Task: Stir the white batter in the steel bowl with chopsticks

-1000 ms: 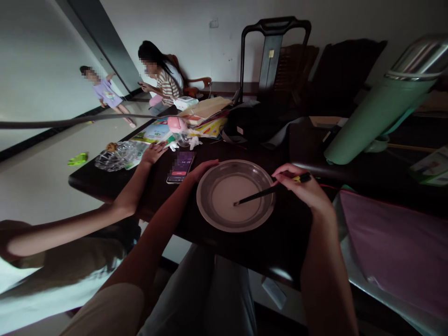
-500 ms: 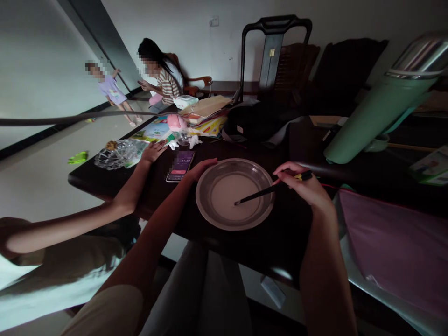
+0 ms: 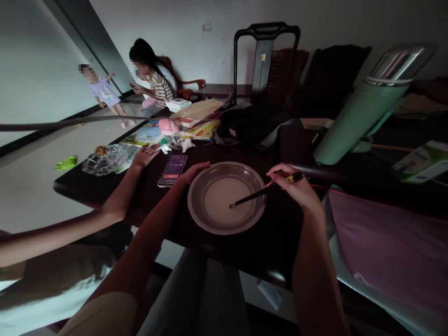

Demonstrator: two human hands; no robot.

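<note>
A round metal basin (image 3: 194, 215) with pale, cloudy liquid (image 3: 220, 198) in it stands on the dark table before me. My left hand (image 3: 194, 172) steadies its far left rim, fingers stretched along the outer side. Beyond the right rim, my right hand (image 3: 289, 184) grips black chopsticks (image 3: 252, 195) with a yellow band near the top. They slant down to the left, their tips at the liquid near the middle of the basin. Close to my left hand lies a lit phone (image 3: 171, 172) showing a running timer.
Another person's hand (image 3: 144, 156) rests on papers at left, beside a crumpled clear plastic wrapper (image 3: 105, 159). Behind are a pink item (image 3: 168, 126), a black bag (image 3: 252, 126) and a chair (image 3: 264, 60). A green thermos (image 3: 360, 116) and pink folder (image 3: 381, 233) are at right. Two people are farther back.
The whole view has shifted slightly, so things appear farther left. The phone's timer has advanced. Both hands keep their places at the basin, and the chopstick tips stay near its middle.
</note>
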